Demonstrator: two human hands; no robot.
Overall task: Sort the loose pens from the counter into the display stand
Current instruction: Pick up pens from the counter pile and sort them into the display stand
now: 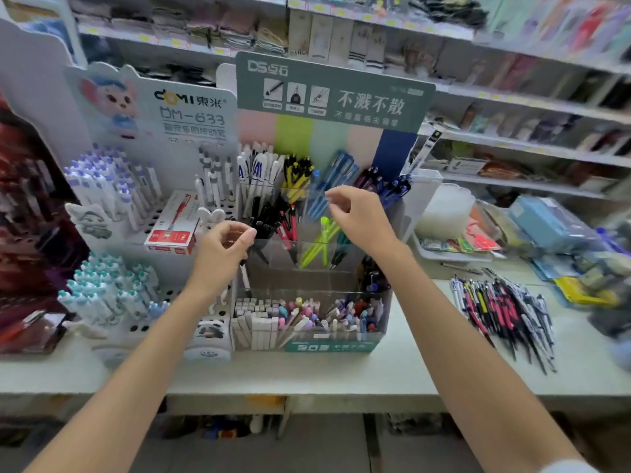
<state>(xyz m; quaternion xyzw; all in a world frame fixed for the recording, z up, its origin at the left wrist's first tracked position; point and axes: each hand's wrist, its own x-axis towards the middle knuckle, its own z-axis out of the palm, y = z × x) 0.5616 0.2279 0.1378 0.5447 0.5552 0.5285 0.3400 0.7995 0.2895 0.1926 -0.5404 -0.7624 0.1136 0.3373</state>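
The stand (273, 259) has walls of clear, glossy plastic; its header (334, 97) looks like matt printed card; the counter (392, 367) is a smooth, pale, matt top; the pens (502, 308) lying on it have glossy plastic barrels, some with shiny tips that may be metal; the red box (174, 227) is glossy card; the tub (444, 213) is frosted plastic.

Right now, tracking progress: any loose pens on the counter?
Yes, loose pens lie piled on the counter right of the display stand.
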